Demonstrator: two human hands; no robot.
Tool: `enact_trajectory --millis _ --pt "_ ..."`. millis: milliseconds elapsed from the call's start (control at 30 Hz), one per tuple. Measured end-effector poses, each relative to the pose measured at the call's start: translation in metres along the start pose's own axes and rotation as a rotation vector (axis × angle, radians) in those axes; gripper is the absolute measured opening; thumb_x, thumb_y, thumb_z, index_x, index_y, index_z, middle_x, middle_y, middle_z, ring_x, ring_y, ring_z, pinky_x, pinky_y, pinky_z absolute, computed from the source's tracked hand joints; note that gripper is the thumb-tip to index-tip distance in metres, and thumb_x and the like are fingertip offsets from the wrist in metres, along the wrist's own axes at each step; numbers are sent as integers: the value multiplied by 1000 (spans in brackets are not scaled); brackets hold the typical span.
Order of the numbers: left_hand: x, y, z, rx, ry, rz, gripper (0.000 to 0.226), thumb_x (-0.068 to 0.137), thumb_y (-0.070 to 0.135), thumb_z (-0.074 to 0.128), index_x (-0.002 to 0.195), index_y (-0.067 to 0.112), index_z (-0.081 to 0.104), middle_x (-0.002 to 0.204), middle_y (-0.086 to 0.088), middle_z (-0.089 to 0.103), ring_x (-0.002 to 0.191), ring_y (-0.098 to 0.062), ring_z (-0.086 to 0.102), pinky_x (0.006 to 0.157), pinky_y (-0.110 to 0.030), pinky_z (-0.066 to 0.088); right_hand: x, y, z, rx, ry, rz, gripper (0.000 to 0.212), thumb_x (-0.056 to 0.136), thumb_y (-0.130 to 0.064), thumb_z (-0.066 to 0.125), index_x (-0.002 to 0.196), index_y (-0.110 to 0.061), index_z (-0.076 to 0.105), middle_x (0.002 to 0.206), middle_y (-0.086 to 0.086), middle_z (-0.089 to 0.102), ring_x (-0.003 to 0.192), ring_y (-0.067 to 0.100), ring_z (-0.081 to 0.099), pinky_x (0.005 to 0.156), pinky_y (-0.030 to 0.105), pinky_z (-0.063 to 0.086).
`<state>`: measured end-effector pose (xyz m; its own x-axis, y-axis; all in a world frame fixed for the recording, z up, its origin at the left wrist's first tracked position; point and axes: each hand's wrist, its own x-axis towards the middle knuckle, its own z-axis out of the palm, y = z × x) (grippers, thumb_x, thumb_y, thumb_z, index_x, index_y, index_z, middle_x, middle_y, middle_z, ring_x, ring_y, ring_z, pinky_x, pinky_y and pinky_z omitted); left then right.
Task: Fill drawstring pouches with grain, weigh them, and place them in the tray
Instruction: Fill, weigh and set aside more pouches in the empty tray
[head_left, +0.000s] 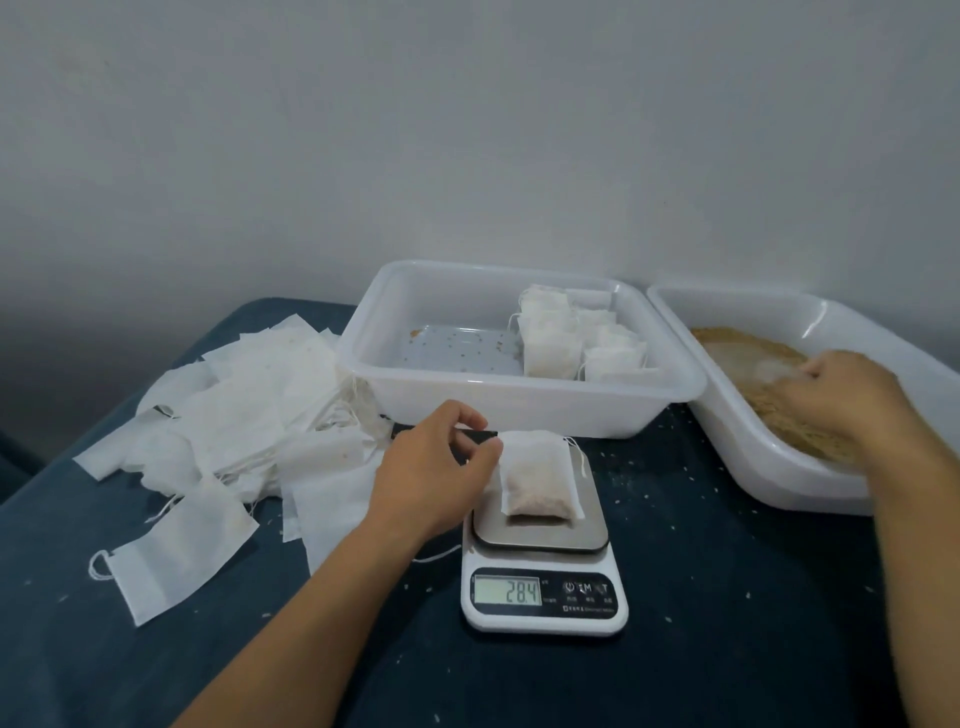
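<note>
**A:** Status on your hands?

**Me:** My left hand (436, 462) sits at the top left corner of the filled pouch (537, 480), thumb and forefinger curled close together at its edge. Looks like a light pinch, but the contact is hard to read from this angle. Pouch lies flat on the scale (543, 571) platform, drawstring trailing off to the right. Display reads 28.4.

**A:** Right?

**Me:** My right hand (836, 395) is down in the grain bin (779, 483), on the grain (743, 343). It's motion-blurred; I cannot tell whether the fingers are spread or closed on a scoop of it.

**A:** Why the split?

**Me:** My guess: left stays by the pouch to lift it once the reading settles, right is placed to top up or start the next fill. Bin is on my right, so that hand reaches it without crossing over.

**A:** Layout beyond that?

**Me:** The tray (415, 374) stands just behind the scale, a short lift away. Finished pouches (571, 338) are packed upright in its right half; left half has only stray grains. Empty pouches (249, 410) are heaped on the desk (727, 649) to my left, within left-hand reach. Spilled grains dot the desk.
</note>
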<state>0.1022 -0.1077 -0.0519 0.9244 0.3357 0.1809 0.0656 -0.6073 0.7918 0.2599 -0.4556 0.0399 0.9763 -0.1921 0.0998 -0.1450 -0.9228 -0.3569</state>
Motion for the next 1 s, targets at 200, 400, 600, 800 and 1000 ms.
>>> enact_trajectory --millis 200,400,600,800,1000 --pt "-1 7 4 64 -22 10 14 87 47 61 100 45 57 79 38 65 77 10 60 71 -27 51 0 -6 11 -217 -152 -21 30 100 -33 61 96 -7 77 100 11 71 79 24 61 65 31 42" --pt "-2 11 11 16 -56 53 22 85 35 64 100 48 53 80 34 67 72 8 60 62 -25 42 -18 -21 9 -57 19 -70 31 100 -30 62 120 -9 71 118 15 70 97 33 65 83 40 52" --pt "-9 13 9 -58 10 235 25 83 39 63 104 49 53 89 32 67 66 -5 61 58 -16 42 -86 -73 -8 589 -101 -692 17 86 -52 71 100 -42 70 97 -19 73 85 2 69 69 15 51" --pt "-14 14 5 -57 50 367 22 81 45 62 99 47 50 91 31 67 67 -6 61 59 -12 42 -102 -112 23 162 -348 -889 36 93 -49 68 128 -51 58 117 -37 59 83 -12 61 66 7 43" --pt "-12 14 3 -95 76 365 21 83 37 69 92 42 51 88 24 68 65 -11 61 60 -16 46 -96 -126 32 123 -529 -913 19 85 -38 80 98 -40 67 87 -24 67 73 -14 58 61 6 41"
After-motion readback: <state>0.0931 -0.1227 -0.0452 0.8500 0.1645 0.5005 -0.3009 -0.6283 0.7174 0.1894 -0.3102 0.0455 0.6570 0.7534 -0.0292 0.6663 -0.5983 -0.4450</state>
